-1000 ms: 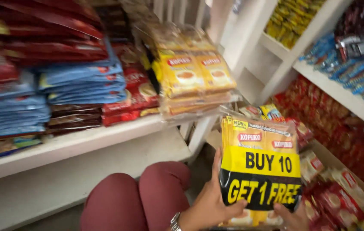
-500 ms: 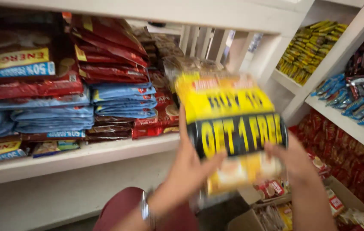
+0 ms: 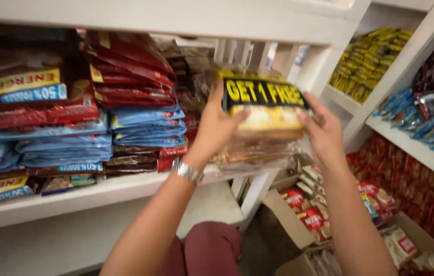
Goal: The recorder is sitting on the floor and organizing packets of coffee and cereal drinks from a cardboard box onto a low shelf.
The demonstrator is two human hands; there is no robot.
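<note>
A yellow and black sachet pack (image 3: 264, 107) lies flat between both hands, held over a stack of similar clear-wrapped packs (image 3: 250, 152) on the white shelf (image 3: 99, 191). My left hand (image 3: 216, 125) grips its left end, a metal watch (image 3: 186, 171) on the wrist. The right end of the pack is gripped by my right hand (image 3: 320, 130). The pack sits at the shelf's right end, just below the upper shelf board.
Stacked red and blue packets (image 3: 125, 107) fill the shelf to the left. An open cardboard box (image 3: 288, 214) with red packets sits on the floor at right. Side shelves at right carry yellow packs (image 3: 367, 61) and blue and red sachets (image 3: 431, 128).
Both hands have carried the pack up from lap height and forward onto the stack on the shelf, tipping it flat. The camera view has risen towards the shelf.
</note>
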